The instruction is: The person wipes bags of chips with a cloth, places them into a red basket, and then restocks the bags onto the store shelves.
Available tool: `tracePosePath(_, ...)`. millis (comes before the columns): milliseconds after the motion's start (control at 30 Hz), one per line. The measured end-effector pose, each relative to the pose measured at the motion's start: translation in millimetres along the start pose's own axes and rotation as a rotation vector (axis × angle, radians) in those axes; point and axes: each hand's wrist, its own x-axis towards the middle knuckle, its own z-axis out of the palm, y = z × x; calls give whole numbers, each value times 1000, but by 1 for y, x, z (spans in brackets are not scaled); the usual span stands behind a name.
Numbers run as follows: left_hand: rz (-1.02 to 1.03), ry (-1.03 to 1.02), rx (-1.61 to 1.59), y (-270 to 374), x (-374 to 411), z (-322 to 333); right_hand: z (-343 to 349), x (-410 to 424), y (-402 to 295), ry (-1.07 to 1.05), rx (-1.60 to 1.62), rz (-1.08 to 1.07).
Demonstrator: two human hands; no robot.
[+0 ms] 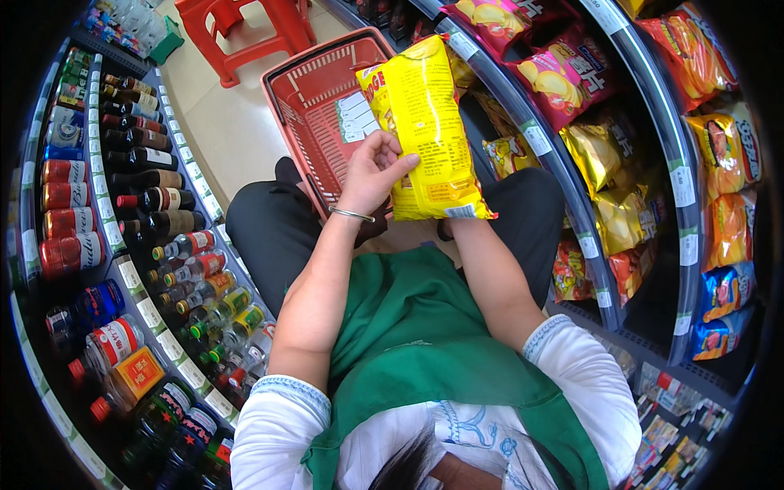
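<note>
A yellow snack bag [432, 128], its printed back facing up, is held over the right side of a red plastic shopping basket [288, 104]. Yellow packaging with red lettering [375, 92] shows along its left edge; whether this is a second bag I cannot tell. My left hand [380, 165] has curled fingers at that edge, its thumb lying over the bag's face. Whether it pinches the bag is unclear. My right forearm [490, 257] runs up behind the bag's lower end, where the bag hides my right hand that holds it from beneath. Inside the basket lie white price labels [357, 116].
Shelves of bottles [153, 174] and beer cans [70, 187] rise close on my left. On my right, racks hold pink chip bags [566, 76] and gold chip bags [625, 214]. A red plastic stool [251, 52] stands beyond the basket. My knees flank the basket's near end.
</note>
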Motion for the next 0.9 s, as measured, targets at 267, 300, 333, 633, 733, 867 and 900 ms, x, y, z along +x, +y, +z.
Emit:
tracePosePath(267, 38, 131, 503, -1, -5, 7, 6, -13, 6, -60, 82, -27)
tracePosePath(300, 53, 139, 546, 1, -6, 9, 6, -14, 6, -66, 92, -27)
tracePosePath(333, 67, 147, 588, 7, -8, 12, 6, -14, 7, -71, 101, -26)
tracePosePath(633, 71, 174, 720, 8, -9, 15, -5, -7, 11, -72, 153, 20)
tracePosePath(733, 119, 225, 453, -13, 1, 4, -29, 12, 1, 27, 40, 108)
tracePosePath(867, -70, 112, -32, -13, 3, -10, -16, 21, -10, 323, -485, -45)
tracePosePath(900, -101, 83, -129, -13, 3, -9, 4, 18, -13, 393, -740, -158)
